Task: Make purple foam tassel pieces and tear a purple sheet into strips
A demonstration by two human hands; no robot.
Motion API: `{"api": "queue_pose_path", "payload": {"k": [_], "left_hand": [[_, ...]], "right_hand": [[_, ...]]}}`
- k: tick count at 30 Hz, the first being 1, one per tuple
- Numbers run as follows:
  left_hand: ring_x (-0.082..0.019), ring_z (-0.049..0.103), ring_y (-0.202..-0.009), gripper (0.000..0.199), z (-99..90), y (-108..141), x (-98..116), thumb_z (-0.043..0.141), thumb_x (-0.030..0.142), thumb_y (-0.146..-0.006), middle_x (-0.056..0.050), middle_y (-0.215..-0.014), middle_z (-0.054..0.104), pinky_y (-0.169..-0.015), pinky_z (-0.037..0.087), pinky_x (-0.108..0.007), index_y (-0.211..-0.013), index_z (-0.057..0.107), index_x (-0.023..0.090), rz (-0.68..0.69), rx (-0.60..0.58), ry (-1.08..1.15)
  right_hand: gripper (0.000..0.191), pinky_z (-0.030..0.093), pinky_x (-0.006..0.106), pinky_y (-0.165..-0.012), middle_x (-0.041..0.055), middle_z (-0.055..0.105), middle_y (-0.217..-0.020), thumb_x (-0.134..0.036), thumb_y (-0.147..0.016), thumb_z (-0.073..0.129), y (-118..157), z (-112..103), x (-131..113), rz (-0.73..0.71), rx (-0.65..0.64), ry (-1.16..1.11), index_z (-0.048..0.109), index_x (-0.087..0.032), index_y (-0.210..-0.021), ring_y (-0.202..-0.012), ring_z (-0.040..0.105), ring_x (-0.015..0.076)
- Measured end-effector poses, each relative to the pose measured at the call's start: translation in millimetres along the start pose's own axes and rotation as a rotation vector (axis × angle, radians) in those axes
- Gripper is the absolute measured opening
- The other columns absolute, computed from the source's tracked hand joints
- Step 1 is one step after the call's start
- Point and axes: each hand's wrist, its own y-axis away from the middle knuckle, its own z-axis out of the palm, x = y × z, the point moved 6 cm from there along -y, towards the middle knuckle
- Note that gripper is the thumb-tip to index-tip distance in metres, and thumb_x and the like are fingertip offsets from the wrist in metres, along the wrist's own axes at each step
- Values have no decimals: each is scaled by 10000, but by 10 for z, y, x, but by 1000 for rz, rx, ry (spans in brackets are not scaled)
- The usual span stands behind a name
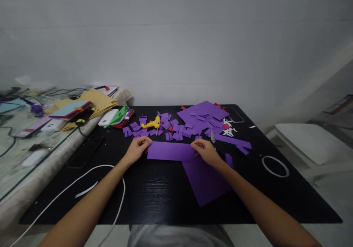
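A purple paper strip (pixel 169 151) is stretched level between my hands above the black table. My left hand (pixel 138 147) pinches its left end with thumb and fingers. At the other end, my right hand (pixel 205 150) grips the upper right corner. Below and partly behind the right hand and forearm lies a larger purple sheet (pixel 204 186). Just beyond the strip sit a yellow glue gun (pixel 151 123) and many small cut purple pieces (pixel 179 132). A pair of scissors (pixel 212 136) lies partly hidden past my right hand.
Another purple sheet (pixel 202 113) lies at the back under loose pieces, with narrow strips (pixel 234 141) nearby. A ring (pixel 275 166) rests at the right. A white cable (pixel 124 192) crosses under my left forearm. Colored paper bundles (pixel 121 116) and a cluttered side table (pixel 27 136) stand left; a white chair (pixel 300 140) right.
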Motion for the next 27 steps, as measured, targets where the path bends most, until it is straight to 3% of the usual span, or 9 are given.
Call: {"api": "queue_pose_path", "payload": {"k": [12,19,27], "left_hand": [[-116,462,-517,345,-6,21,11,632,493,-842,46,-550,503,-527,360,-233,-739,639,163,34,41,-124],[-123,467,-581,299,-53,42,27,646,451,-858,41,-601,527,-582,354,-240,-778,689,166,82,76,-246],[-130,491,-597,288,-56,53,46,632,445,-863,32,-627,542,-597,381,-247,-802,686,169,87,71,-241]], "right_hand": [[311,567,265,-488,-19,611,-665,-479,-750,719,5,15,-4,10,-4,2,660,-175,-781,-545,589,122],[277,564,256,-479,-35,610,-633,-382,-733,685,8,4,14,34,9,-31,651,-186,-926,-574,613,141],[245,564,250,-482,-33,615,-642,-332,-754,653,14,7,3,22,8,-28,646,-188,-953,-591,628,142]]}}
